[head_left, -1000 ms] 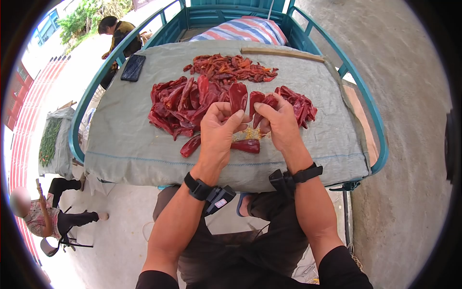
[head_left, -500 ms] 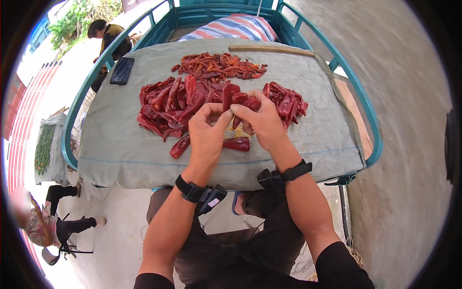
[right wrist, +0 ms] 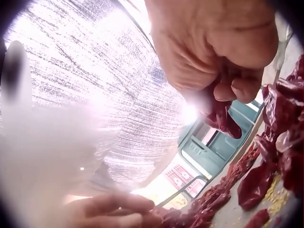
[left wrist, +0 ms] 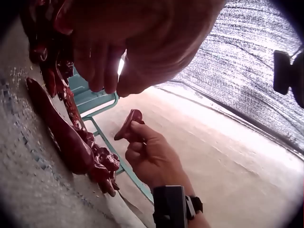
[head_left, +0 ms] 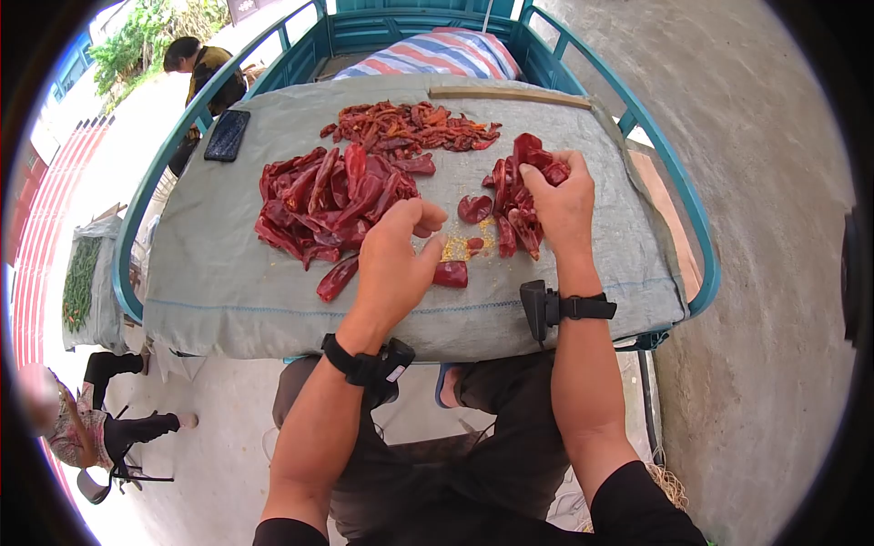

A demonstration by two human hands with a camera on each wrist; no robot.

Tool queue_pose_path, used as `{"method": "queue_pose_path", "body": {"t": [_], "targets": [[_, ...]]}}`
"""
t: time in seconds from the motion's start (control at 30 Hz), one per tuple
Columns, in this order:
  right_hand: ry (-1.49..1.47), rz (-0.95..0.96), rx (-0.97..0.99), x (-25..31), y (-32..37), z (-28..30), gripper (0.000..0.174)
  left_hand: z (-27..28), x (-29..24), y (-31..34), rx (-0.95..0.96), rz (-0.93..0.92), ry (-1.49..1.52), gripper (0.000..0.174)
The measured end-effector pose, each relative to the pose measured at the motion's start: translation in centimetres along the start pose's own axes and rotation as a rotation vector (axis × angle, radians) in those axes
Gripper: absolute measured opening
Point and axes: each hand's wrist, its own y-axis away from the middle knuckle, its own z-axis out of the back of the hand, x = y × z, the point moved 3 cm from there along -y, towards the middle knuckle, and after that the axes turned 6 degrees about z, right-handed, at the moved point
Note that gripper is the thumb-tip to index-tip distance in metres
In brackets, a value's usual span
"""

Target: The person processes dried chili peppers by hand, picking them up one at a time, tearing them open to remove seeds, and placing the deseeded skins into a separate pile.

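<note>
My right hand (head_left: 566,207) pinches a dark red dried chili pepper (left wrist: 127,124) between thumb and fingers, above the smaller right-hand pile of peppers (head_left: 506,187). Part of that chili is hidden by the fingers in the right wrist view. The left hand (head_left: 397,259) hovers at the near right side of the larger chili pile (head_left: 305,200), its fingers relaxed and holding nothing. Between the two piles lie scattered yellow seeds (head_left: 460,247) and a short chili piece (head_left: 474,209). Two whole peppers rest nearer to me, one a long red chili (head_left: 338,279).
A heap of thinner, brighter chili pieces (head_left: 410,123) lies farther back on the grey sheet (head_left: 218,282). Beyond are a phone (head_left: 227,136), a wooden strip (head_left: 510,96) and a striped sack (head_left: 437,56). Teal cart rails (head_left: 678,173) border the sides. Two people are off to the left.
My hands were together, working on peppers over the seeds, and have since separated. The right hand moved right with a chili; the left, now without one, moved slightly left and down.
</note>
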Motion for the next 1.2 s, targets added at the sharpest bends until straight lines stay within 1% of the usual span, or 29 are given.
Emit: {"method": "queue_pose_path", "body": {"t": [0.1, 0.23, 0.33, 0.43, 0.5, 0.53, 0.63, 0.73, 0.8, 0.9, 1.0, 1.1, 1.13, 1.2], "targets": [[0.140, 0.004, -0.010, -0.9, -0.7, 0.9, 0.041, -0.1, 0.0, 0.4, 0.074, -0.112, -0.203, 0.032], [0.206, -0.043, 0.052, -1.8, -0.7, 0.7, 0.042, -0.4, -0.2, 0.8, 0.205, -0.072, -0.305, 0.034], [0.186, -0.115, 0.074, -3.0, -0.9, 0.3, 0.042, -0.6, 0.0, 0.9, 0.271, -0.049, -0.340, 0.036], [0.227, 0.006, 0.034, -3.9, -1.2, 0.0, 0.041, -0.6, -0.4, 1.0, 0.310, -0.052, -0.345, 0.037], [0.254, -0.015, 0.045, -4.2, -1.2, -0.1, 0.041, -0.6, -0.6, 1.0, 0.356, -0.047, -0.344, 0.038], [0.267, -0.025, 0.051, -4.2, -1.2, -0.2, 0.042, -0.5, -0.7, 1.1, 0.352, -0.076, -0.355, 0.038], [0.396, 0.093, -0.007, -3.4, -1.1, 0.1, 0.044, -0.4, -0.8, 1.2, 0.339, -0.147, -0.392, 0.039], [0.350, 0.005, 0.037, -2.8, -1.1, 0.6, 0.045, -0.4, -0.6, 1.3, 0.321, -0.175, -0.433, 0.040], [0.329, -0.006, 0.042, -2.3, -1.0, 1.0, 0.045, -0.4, -0.5, 1.3, 0.306, -0.174, -0.454, 0.040], [0.322, 0.004, 0.043, -1.6, -1.1, 1.0, 0.045, -0.5, -0.5, 1.1, 0.263, -0.129, -0.391, 0.038], [0.300, -0.004, 0.056, -1.0, -1.1, 0.8, 0.046, -0.2, -1.0, 0.5, 0.218, 0.016, -0.221, 0.037], [0.252, -0.003, 0.036, -1.4, -0.9, 0.3, 0.048, 0.1, -1.1, 0.1, 0.138, 0.112, -0.105, 0.039], [0.234, 0.004, 0.023, -1.8, -0.9, 0.1, 0.048, 0.1, -1.1, 0.0, 0.122, 0.117, -0.056, 0.041], [0.360, 0.119, -0.025, -1.9, -0.9, 0.3, 0.047, 0.3, -1.0, -0.1, 0.087, 0.131, 0.039, 0.044]]}}
